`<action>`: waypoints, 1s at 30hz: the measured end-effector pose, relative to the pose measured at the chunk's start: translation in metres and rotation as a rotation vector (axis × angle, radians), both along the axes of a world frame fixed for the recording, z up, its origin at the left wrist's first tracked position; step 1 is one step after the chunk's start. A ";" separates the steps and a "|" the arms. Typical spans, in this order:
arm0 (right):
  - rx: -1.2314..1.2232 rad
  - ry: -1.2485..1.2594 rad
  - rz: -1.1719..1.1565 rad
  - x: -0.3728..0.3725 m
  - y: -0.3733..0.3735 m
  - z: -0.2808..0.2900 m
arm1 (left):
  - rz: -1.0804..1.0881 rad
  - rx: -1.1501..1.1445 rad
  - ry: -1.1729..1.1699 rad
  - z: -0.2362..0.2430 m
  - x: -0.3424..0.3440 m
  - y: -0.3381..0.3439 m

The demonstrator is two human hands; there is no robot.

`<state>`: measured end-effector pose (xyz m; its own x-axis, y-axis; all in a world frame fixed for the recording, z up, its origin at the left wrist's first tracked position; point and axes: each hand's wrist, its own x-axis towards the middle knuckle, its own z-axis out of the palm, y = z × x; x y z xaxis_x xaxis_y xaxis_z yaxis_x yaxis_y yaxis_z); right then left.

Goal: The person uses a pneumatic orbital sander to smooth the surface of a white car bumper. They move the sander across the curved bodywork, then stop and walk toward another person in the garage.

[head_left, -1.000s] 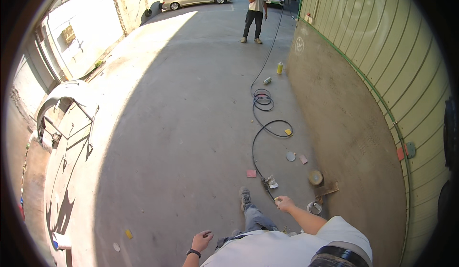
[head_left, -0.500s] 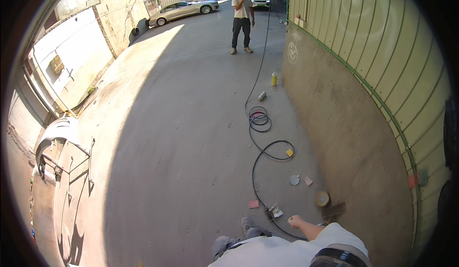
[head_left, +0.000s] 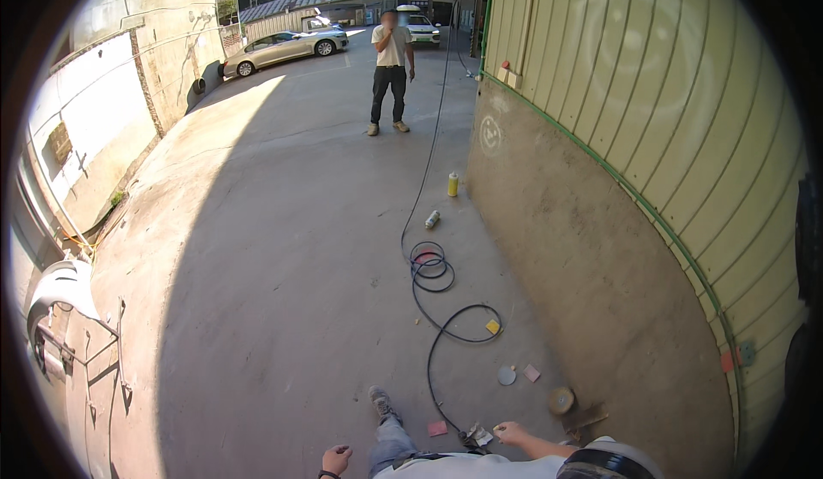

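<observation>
My left hand (head_left: 336, 459), with a dark band at its wrist, hangs at the lower edge, fingers curled, nothing visible in them. To the right, my right hand (head_left: 512, 432) is closed; whatever it may hold is too small to make out. Just left of it, on the ground, lie a crumpled whitish piece (head_left: 481, 434) and a dark tool or fitting (head_left: 468, 441) at the end of a black hose (head_left: 431, 376). A pink pad (head_left: 438, 428) sits beside them. My left foot (head_left: 383, 402) is stretched forward on the concrete.
The hose loops ahead past a yellow pad (head_left: 493, 326), a grey disc (head_left: 507, 376) and two cans, one upright and yellow (head_left: 453, 185), one lying (head_left: 432, 219). A round brownish object (head_left: 561, 401) rests by the right wall (head_left: 566, 248). A person (head_left: 392, 72) stands ahead; a metal stand (head_left: 94, 350) is left.
My left hand has come into view at the lower edge and my foot shows further forward. The view has tilted up and shifted, so the ground things sit lower and further left.
</observation>
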<state>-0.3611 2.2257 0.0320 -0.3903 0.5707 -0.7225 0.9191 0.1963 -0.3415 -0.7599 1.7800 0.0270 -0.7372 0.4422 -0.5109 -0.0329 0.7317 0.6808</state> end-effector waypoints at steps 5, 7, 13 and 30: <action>-0.113 -0.090 -0.292 0.028 0.003 -0.053 | -0.041 -0.421 -0.320 -0.071 -0.078 -0.026; -0.102 -0.242 -0.452 0.015 0.007 -0.052 | -0.188 -0.502 -0.298 -0.078 -0.119 -0.026; -0.084 0.039 -0.524 -0.130 0.036 0.001 | -0.261 -0.297 0.074 -0.038 -0.285 0.078; -0.120 -0.123 0.232 -0.475 0.311 -0.051 | 0.182 -0.459 -0.118 0.013 -0.246 0.125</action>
